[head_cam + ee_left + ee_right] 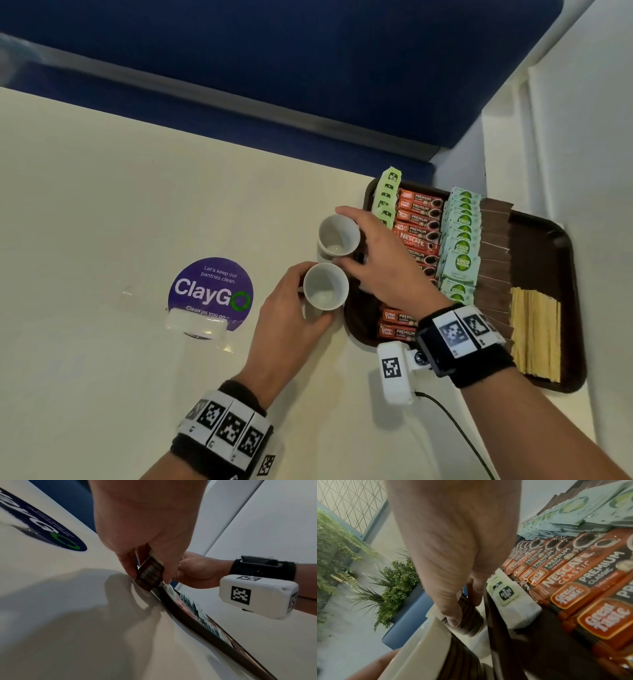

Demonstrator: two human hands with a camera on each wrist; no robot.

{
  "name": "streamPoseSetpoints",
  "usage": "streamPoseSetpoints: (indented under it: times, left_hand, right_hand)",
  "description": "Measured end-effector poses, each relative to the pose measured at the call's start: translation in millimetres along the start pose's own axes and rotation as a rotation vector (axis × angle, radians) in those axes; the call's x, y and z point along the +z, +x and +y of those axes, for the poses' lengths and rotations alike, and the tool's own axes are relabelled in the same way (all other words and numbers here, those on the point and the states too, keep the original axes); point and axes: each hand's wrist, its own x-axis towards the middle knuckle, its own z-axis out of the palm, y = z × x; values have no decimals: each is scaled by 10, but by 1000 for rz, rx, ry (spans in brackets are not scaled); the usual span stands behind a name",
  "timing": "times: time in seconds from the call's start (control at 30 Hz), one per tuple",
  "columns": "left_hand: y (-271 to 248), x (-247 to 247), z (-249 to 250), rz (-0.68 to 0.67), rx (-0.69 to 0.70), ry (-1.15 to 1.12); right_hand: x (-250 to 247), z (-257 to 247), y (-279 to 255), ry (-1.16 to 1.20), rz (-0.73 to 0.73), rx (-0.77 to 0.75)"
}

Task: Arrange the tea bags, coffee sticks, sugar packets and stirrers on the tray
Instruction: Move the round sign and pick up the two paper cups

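Observation:
A dark brown tray [565, 240] at the right holds rows of green-tagged tea bags [385, 198], orange coffee sticks [418, 219], pale green sugar packets [460, 240], brown sachets [493, 260] and wooden stirrers [534, 335]. Two small cups, white inside and ribbed brown outside, stand just left of the tray's left rim. My left hand [294, 305] grips the near cup [325, 286], seen from the side as the near cup [149, 573]. My right hand [373, 250] reaches over the tray and grips the far cup [339, 236], which the right wrist view shows as the far cup [469, 618] beside the tea bags [505, 595].
A round purple ClayGo sticker [210, 291] lies on the cream counter [102, 222], with a clear plastic holder [195, 323] at its near edge. A blue panel [308, 68] runs behind, and a white wall [582, 137] stands to the tray's right. A black cable [455, 431] trails from the right wrist.

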Motion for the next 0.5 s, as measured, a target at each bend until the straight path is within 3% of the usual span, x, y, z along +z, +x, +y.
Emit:
streamPoseSetpoints:
  times: [0.5]
  left_hand:
    - [20,22,-90,9,0,24]
  right_hand:
    - [-63,-11,35,-63,-55,2]
